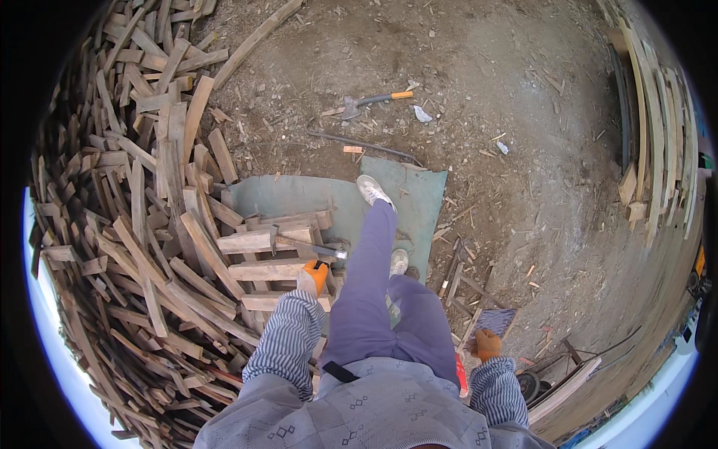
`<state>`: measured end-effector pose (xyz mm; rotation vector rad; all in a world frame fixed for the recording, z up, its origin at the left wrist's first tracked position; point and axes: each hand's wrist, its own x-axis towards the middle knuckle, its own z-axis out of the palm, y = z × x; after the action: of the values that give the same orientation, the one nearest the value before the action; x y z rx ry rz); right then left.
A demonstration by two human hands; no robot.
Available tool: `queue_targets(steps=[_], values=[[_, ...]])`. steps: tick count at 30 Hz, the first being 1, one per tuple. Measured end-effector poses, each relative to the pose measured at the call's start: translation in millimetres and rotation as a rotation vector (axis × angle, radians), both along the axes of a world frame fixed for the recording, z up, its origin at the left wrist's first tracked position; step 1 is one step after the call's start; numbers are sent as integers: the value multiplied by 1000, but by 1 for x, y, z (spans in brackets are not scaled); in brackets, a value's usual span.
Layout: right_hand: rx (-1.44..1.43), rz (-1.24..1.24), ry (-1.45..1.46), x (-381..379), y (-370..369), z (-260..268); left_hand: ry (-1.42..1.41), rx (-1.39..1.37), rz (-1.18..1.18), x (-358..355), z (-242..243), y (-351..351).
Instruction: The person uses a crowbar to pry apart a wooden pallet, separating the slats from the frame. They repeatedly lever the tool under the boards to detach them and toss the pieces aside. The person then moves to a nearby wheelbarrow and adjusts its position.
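Observation:
My left hand, in an orange work glove, is over stacked boards that look like part of a wooden pallet. A small black patch shows at its fingers; whether that is part of the glove or a held thing is unclear. Just beyond lies a hammer, its head on a board and its handle slanting towards my leg. My right hand, gloved too, hangs low at my right side. Close by it is a wooden frame with a dark patterned seat; I cannot tell if they touch. The right fingers are partly hidden.
A large heap of wood offcuts rises on my left. A green mat lies under my feet. Ahead are an axe and a bent metal bar. A long-handled tool lies right; long planks are stacked farther off.

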<state>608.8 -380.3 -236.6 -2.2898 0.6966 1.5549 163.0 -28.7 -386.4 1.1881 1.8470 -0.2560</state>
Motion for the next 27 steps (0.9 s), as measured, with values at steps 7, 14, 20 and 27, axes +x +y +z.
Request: queue_targets(steps=[7, 14, 20, 27], values=[[338, 334, -83, 55, 197, -11, -60, 76, 12, 92, -65, 106], [539, 1363, -455, 131, 428, -197, -192, -225, 308, 156, -166, 205], [453, 1663, -453, 189, 582, -378, -317, -221, 536, 211, -291, 234], [271, 1604, -383, 174, 653, -497, -174, -287, 831, 253, -422, 269]])
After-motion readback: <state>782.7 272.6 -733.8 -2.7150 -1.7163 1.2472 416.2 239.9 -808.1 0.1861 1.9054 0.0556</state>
